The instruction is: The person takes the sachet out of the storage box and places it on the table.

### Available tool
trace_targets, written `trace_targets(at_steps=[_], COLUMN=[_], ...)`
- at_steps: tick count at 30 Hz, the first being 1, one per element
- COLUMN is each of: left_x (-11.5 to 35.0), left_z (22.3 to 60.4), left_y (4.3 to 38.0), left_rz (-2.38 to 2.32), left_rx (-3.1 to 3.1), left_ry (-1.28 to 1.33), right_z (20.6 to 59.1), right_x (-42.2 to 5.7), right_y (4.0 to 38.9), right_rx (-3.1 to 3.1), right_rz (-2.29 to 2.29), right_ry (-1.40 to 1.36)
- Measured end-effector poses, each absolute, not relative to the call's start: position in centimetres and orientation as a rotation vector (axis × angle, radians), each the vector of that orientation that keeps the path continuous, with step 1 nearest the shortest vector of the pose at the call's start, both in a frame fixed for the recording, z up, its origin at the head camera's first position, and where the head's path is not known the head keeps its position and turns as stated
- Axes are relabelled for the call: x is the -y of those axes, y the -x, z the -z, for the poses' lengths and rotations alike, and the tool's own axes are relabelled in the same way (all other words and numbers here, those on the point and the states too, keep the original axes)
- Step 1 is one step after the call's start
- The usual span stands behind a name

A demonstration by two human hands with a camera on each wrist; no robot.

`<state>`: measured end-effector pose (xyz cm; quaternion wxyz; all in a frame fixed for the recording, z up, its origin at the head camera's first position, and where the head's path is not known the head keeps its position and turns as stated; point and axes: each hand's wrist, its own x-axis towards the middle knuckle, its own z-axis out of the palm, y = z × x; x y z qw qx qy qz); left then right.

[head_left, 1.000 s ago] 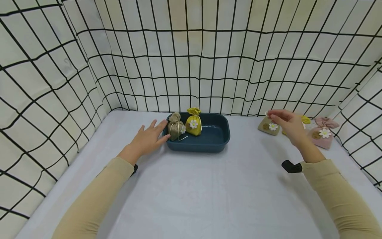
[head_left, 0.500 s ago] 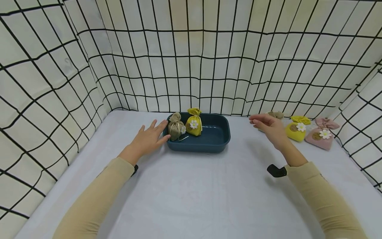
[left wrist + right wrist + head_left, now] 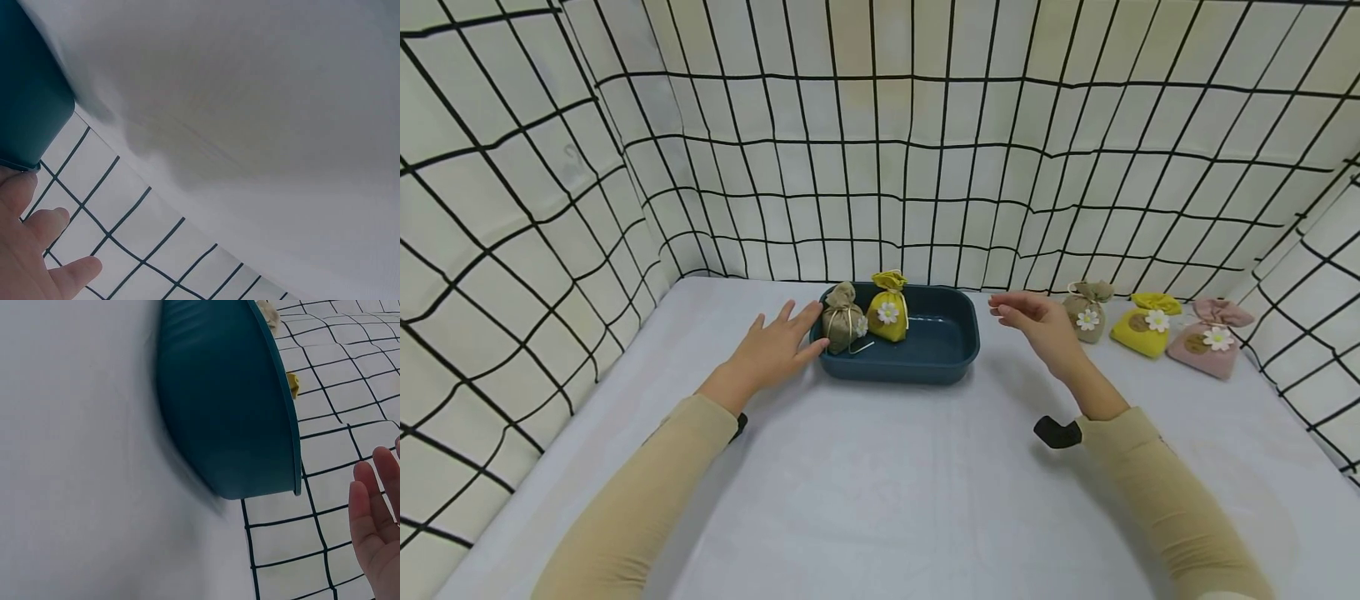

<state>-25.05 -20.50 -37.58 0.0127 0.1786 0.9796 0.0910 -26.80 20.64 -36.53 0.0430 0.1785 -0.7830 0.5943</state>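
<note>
My left hand (image 3: 771, 352), fingers spread, rests against the left rim of a dark teal tray (image 3: 925, 371). Inside the tray's left half sit a khaki drawstring pouch (image 3: 841, 325) and a yellow drawstring pouch (image 3: 887, 318), each with a white flower. My right hand (image 3: 1041, 329) hovers just right of the tray, fingers loosely bent and holding nothing. In the right wrist view, the fingers (image 3: 365, 506) appear beside the tray's wall (image 3: 231, 412). The left wrist view has the fingers (image 3: 47, 225) at the tray's edge (image 3: 31, 94).
Right of my right hand, a row of pouches lies on the white tabletop (image 3: 895, 483): khaki (image 3: 1086, 312), yellow (image 3: 1141, 329) and pink (image 3: 1206, 346). White walls with a black grid net (image 3: 910, 167) close off the back and sides.
From above the khaki pouch in the right-hand row, my right hand has moved left toward the tray, uncovering the khaki and yellow pouches there. My left hand stays at the tray.
</note>
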Motion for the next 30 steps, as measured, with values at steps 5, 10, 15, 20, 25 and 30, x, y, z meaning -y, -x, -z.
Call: trace_targets(at_steps=[5,10,15,20,25,30], left_x=[20.6,20.6,20.6,20.6,20.6,20.5], left_z=[37.6,37.8,37.8,37.7,37.7,37.5], left_y=[25.0,25.1,25.2,25.2,25.2,25.1], left_rz=[-0.296,-0.304,-0.298,-0.302,-0.296,-0.301], left_rx=[-3.051,-3.05,-3.052,-3.047,-3.039,-3.036], left_ry=[-0.552,-0.555,-0.554,-0.556,-0.551,-0.551], right_z=[36.8,36.9,36.8,36.7,36.7,36.9], right_x=[-19.1,-17.6,-16.1,-14.7,-13.4,-12.2], right_y=[26.9,27.1,27.2,27.3,27.5,27.9], right_rx=[2.387,2.39,2.398,2.433,2.496,2.548], right_rz=[-1.834,-1.844,-1.879,-1.87,-1.819,-1.801], right_ry=[-0.591,-0.623,-0.625,-0.641,-0.657,-0.649])
